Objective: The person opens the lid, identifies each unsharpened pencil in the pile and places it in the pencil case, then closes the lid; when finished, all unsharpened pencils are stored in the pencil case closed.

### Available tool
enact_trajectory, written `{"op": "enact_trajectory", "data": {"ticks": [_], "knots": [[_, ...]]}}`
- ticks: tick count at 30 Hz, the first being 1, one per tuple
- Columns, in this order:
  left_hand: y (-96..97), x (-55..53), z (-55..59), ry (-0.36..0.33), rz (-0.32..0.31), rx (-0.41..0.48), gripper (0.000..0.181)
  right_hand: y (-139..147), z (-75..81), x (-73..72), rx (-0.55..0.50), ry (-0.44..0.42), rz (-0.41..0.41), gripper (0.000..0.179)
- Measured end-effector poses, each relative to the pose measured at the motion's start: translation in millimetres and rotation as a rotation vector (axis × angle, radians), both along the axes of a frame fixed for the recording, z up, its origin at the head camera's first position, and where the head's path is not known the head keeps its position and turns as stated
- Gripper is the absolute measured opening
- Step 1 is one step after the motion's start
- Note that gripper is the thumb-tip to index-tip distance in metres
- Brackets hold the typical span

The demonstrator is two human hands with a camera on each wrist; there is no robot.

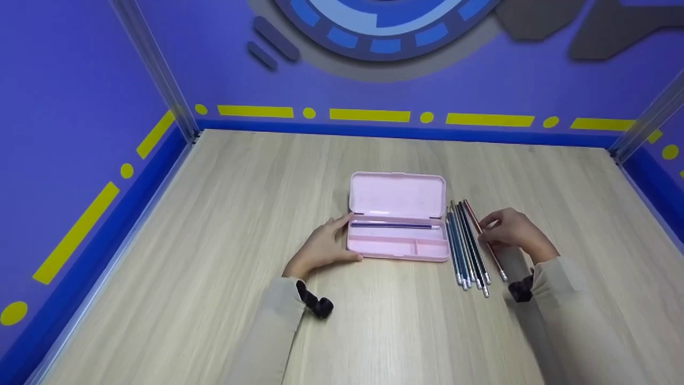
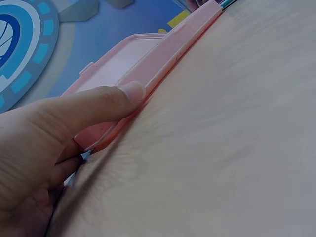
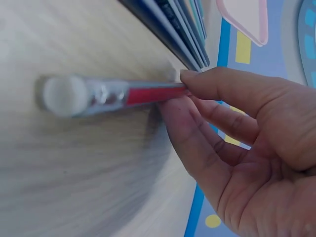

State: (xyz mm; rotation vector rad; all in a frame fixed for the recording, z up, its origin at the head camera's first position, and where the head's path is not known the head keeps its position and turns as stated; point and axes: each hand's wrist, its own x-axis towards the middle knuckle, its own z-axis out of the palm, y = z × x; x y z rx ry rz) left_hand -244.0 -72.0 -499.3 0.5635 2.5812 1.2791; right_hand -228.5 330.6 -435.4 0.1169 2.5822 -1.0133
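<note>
A pink pencil case [image 1: 393, 256] lies with its lid [image 1: 397, 195] tipped back, and one dark pencil [image 1: 395, 225] is in its long rear compartment. My left hand [image 1: 322, 247] grips the case's left end, the thumb [image 2: 129, 94] on the front wall near the corner and the fingers around the side. To the right of the case my right hand [image 1: 514, 231] pinches a red pencil [image 3: 153, 94] between thumb and fingers. The pencil's white eraser [image 3: 64, 96] points toward me. Just left of it lies a bunch of dark and blue-green pencils [image 1: 466, 246], erasers toward me.
A light wood-grain table [image 1: 395, 321] carries everything. Blue printed panels [image 1: 374, 96] with yellow marks wall it in at the back and sides. Metal posts [image 1: 160, 75] stand at the back corners. Both wrists wear black bands [image 1: 315, 302].
</note>
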Motion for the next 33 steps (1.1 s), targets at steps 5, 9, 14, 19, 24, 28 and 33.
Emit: {"op": "enact_trajectory", "data": {"ticks": [5,9,14,19,24,28,33], "knots": [[-0.6,0.1,-1.1,0.014,-0.011,0.006,0.104,1,3.7,-0.2,-0.024,0.034,0.008,0.045],[-1.0,0.5,-1.7,0.03,-0.019,0.014,0.104,-3,9.0,-1.9,-0.014,0.052,0.01,0.044],[-1.3,1.7,-2.2,0.035,-0.016,0.017,0.104,-11,17.7,-3.4,-0.044,0.059,0.002,0.043],[-1.3,2.1,-2.1,0.035,-0.017,0.024,0.104,-21,27.3,-4.8,-0.082,0.113,0.015,0.04],[-0.8,0.8,-1.8,0.03,-0.014,0.011,0.104,-31,35.2,-6.3,-0.094,0.156,0.056,0.037],[-0.3,0.0,-0.6,0.037,-0.019,0.004,0.104,-40,38.6,-8.5,-0.082,0.181,0.102,0.033],[0.0,-0.1,0.6,0.037,-0.021,0.012,0.104,-53,41.1,-13.2,-0.05,0.199,0.155,0.028]]}}
